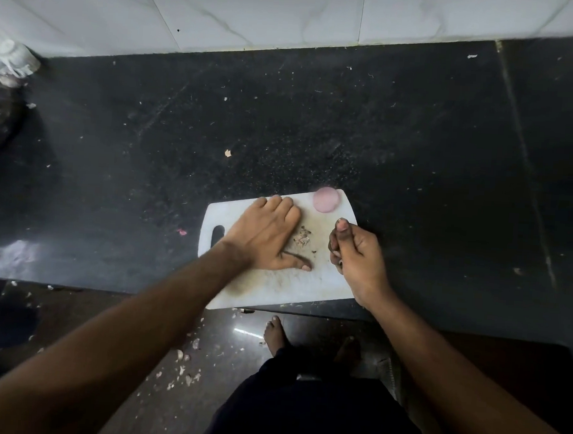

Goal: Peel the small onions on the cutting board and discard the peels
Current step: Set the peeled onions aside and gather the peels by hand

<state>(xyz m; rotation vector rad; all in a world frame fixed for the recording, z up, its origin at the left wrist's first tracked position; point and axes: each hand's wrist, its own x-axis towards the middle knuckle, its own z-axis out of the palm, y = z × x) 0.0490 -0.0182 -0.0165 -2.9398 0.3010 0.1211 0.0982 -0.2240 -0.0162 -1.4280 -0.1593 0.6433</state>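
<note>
Forearms: both reach in from the near edge to the cutting board (231, 213); nearest to my view.
Onion: one peeled pink onion (326, 199) at the board's far right corner, near the rim, clear of both hands.
Onion axis: looks round from above; I can't tell which way root or tip points, no long axis readable.
Peels: small pile of peels (302, 238) mid-board, between the hands.
Left hand (264, 235): flat, palm down, fingers spread wide, just beside the pile.
Right hand (357, 251): curled nearly closed, thumb up; can't tell whether it holds anything.
Step, my read: gathering peels to discard.
How: sweep left palm towards the right hand, keep low, avoid knocking the onion off the corner.
Worktop (417, 141): dark, speckled with scraps.
Floor (156, 343): peels scattered below.
</note>
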